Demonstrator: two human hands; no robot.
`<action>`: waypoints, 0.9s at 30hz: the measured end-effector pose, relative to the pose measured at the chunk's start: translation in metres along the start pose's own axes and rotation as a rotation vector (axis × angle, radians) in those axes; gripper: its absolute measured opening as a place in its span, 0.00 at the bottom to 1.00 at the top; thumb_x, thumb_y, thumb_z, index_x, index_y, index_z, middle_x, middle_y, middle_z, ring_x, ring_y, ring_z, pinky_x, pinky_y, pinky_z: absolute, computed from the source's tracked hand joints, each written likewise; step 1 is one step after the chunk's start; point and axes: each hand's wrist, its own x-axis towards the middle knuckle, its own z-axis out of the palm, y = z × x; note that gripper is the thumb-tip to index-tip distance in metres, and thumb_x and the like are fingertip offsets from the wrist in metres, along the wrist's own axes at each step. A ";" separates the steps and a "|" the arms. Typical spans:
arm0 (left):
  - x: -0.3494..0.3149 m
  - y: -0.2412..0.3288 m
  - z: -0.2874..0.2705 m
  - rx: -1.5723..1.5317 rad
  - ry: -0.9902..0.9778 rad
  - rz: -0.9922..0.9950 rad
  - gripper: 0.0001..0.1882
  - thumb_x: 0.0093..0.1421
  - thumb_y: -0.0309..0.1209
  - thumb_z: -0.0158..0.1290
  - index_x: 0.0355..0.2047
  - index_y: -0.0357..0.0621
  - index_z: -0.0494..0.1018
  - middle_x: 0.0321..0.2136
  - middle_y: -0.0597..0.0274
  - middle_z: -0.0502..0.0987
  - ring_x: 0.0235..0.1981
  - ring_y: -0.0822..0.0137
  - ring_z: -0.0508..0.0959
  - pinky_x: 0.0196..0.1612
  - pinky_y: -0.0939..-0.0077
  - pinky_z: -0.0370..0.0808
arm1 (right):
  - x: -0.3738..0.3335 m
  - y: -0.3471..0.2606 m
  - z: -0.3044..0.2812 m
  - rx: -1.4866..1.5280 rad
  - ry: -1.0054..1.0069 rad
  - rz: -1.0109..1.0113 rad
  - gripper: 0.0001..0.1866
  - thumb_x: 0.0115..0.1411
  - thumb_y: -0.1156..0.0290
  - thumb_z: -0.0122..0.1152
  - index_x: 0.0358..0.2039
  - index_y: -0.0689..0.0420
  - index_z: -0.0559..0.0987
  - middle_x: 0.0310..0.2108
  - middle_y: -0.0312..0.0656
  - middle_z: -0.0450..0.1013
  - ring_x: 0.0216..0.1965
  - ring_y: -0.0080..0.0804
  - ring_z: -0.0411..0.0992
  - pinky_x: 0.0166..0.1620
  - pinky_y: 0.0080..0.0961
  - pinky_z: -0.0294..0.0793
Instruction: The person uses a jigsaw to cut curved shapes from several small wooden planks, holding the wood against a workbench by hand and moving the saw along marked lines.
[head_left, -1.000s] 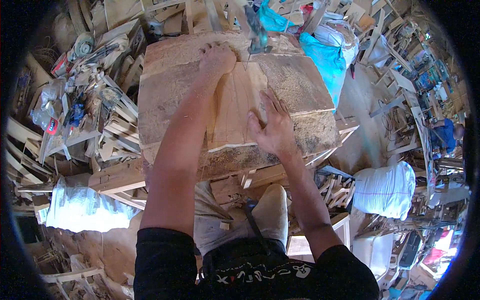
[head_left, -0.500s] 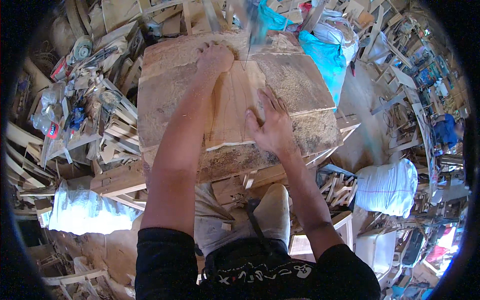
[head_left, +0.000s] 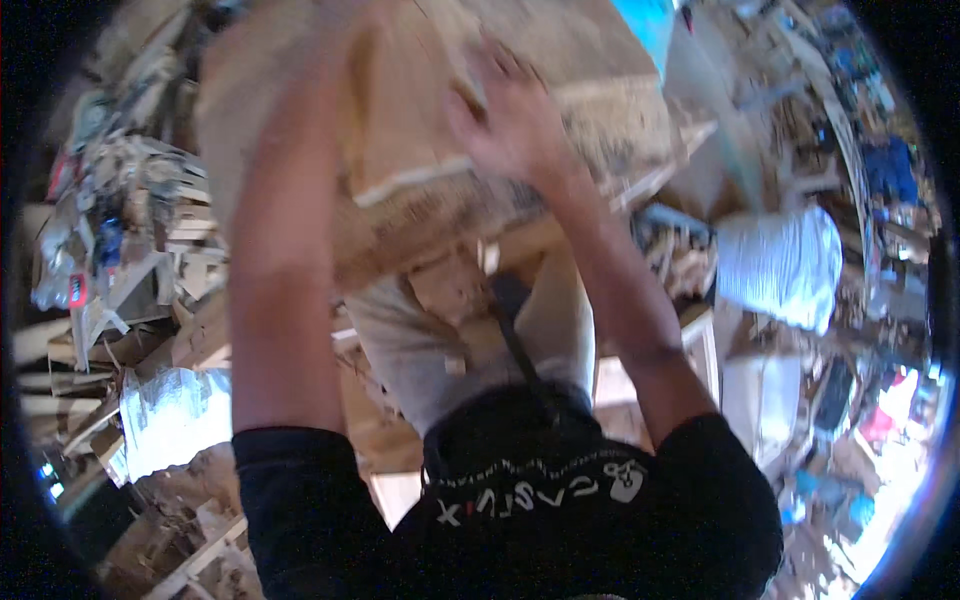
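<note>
A pale wooden board (head_left: pixel 410 120) with a rough, light near edge lies flat on a thick, worn wooden worktop (head_left: pixel 610 125). My right hand (head_left: pixel 515 115) rests on the board's right side, fingers stretched and thumb apart, holding nothing. Up the left side reaches my left forearm (head_left: pixel 290 190), smeared by motion. At the top edge of the picture my left hand is blurred and mostly cut off, so its fingers do not show. The far part of the board lies outside the view.
Wood offcuts (head_left: pixel 190 235) and a clear plastic bottle (head_left: pixel 60 285) are heaped at the left. A stuffed white sack (head_left: pixel 785 265) stands on the right, with scraps beside it. A bright plastic-wrapped bundle (head_left: pixel 175 415) sits at the lower left.
The view has tilted and blurred, so worktop and board sit higher and further left. The thin upright blade beyond the board has left the picture. My right hand remains on the board.
</note>
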 end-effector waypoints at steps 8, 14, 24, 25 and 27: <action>-0.004 0.007 -0.005 0.024 0.020 0.001 0.32 0.68 0.42 0.43 0.69 0.40 0.65 0.71 0.39 0.60 0.73 0.36 0.57 0.75 0.35 0.46 | -0.003 -0.002 -0.006 0.027 0.208 -0.117 0.34 0.65 0.55 0.59 0.60 0.73 0.70 0.61 0.71 0.68 0.64 0.66 0.67 0.67 0.52 0.67; 0.008 -0.001 -0.013 0.032 0.034 -0.010 0.32 0.68 0.43 0.43 0.69 0.40 0.65 0.71 0.39 0.60 0.73 0.36 0.57 0.75 0.35 0.45 | 0.007 -0.010 -0.013 0.089 0.066 -0.038 0.34 0.64 0.56 0.60 0.60 0.71 0.71 0.59 0.69 0.71 0.62 0.66 0.69 0.65 0.52 0.69; 0.023 0.002 -0.021 0.051 0.014 0.022 0.33 0.68 0.44 0.43 0.69 0.41 0.65 0.71 0.39 0.60 0.72 0.36 0.57 0.75 0.35 0.45 | -0.004 0.022 0.001 0.177 0.060 -0.112 0.39 0.65 0.48 0.61 0.64 0.67 0.68 0.64 0.65 0.67 0.65 0.66 0.65 0.69 0.54 0.62; 0.025 -0.008 -0.024 0.066 0.004 0.004 0.33 0.68 0.44 0.43 0.69 0.41 0.65 0.71 0.39 0.60 0.72 0.36 0.57 0.75 0.35 0.45 | -0.003 0.017 0.000 0.223 0.055 -0.138 0.37 0.64 0.49 0.61 0.62 0.67 0.70 0.62 0.66 0.69 0.64 0.65 0.66 0.68 0.55 0.62; 0.026 -0.021 -0.016 0.078 -0.050 -0.033 0.33 0.68 0.44 0.43 0.69 0.41 0.65 0.71 0.40 0.60 0.72 0.36 0.57 0.75 0.35 0.45 | -0.002 0.004 -0.003 0.120 0.130 -0.199 0.35 0.66 0.55 0.61 0.65 0.67 0.68 0.65 0.65 0.66 0.67 0.63 0.64 0.69 0.51 0.62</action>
